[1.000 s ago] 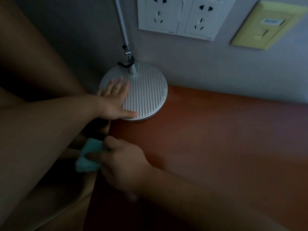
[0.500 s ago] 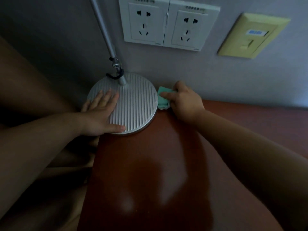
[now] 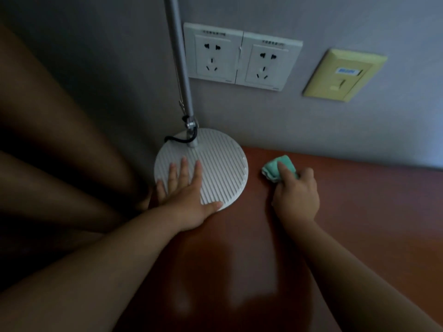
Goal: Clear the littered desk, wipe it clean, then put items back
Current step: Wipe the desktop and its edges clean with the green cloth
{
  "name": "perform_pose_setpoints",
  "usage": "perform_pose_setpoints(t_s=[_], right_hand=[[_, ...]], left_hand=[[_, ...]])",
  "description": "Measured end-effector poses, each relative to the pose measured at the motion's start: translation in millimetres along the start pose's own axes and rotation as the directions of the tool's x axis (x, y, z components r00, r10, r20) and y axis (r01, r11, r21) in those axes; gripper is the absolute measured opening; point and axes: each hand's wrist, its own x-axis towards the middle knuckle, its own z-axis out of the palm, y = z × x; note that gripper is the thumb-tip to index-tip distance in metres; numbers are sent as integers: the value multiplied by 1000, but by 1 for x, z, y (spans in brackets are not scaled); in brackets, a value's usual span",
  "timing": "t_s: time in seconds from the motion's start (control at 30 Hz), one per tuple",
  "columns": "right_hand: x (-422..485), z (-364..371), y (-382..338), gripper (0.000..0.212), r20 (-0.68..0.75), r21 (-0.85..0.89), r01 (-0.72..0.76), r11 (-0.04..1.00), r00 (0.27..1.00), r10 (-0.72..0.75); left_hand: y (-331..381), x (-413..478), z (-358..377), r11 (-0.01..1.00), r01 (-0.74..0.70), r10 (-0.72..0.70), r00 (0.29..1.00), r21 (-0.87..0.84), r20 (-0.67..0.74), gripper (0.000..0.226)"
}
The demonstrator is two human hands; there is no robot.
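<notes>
Green cloth [image 3: 279,167]: bunched wad on the desk [image 3: 359,212], at the back edge close to the wall, just right of the lamp base [image 3: 220,168] w/ a narrow strip of bare wood between, not touching it. No clear long axis, it's a crumpled lump. Right hand [image 3: 296,195] sits on top & slightly nearer the person, fingers curled round the cloth, one finger laid over it, pressing it down on the wood. So the cloth pokes out ahead-left of that hand, toward wall & base.

Left hand [image 3: 189,200] lies flat on the ribbed round base, fingers straight & spread, thumb along the front rim, holding nothing; looks like it's steadying the lamp. It's the nearer hand to the base, right hand the only one on the cloth.

Judgement: wiping step. Most of the bare desk runs right of & toward the person from the cloth, so next stroke prob goes that way; spot under the base needs the left hand to shift the lamp.

Behind: lamp pole [image 3: 178,68], twin sockets [image 3: 242,59], yellow switch plate [image 3: 342,75] on the wall
</notes>
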Motion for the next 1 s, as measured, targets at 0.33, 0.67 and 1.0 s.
perform_pose_setpoints(t_s=[0.33, 0.67, 1.0], right_hand=[[80, -24, 9, 49, 145, 159, 103, 982, 981, -127], [64, 5, -23, 46, 416, 71, 340, 938, 844, -337], [-123, -51, -20, 53, 475, -26, 294, 955, 845, -247]], left_hand=[[22, -28, 33, 975, 164, -181, 978, -152, -105, 100], [20, -21, 24, 972, 160, -167, 985, -172, -30, 93], [-36, -138, 81, 930, 0, -209, 825, -369, -526, 67]])
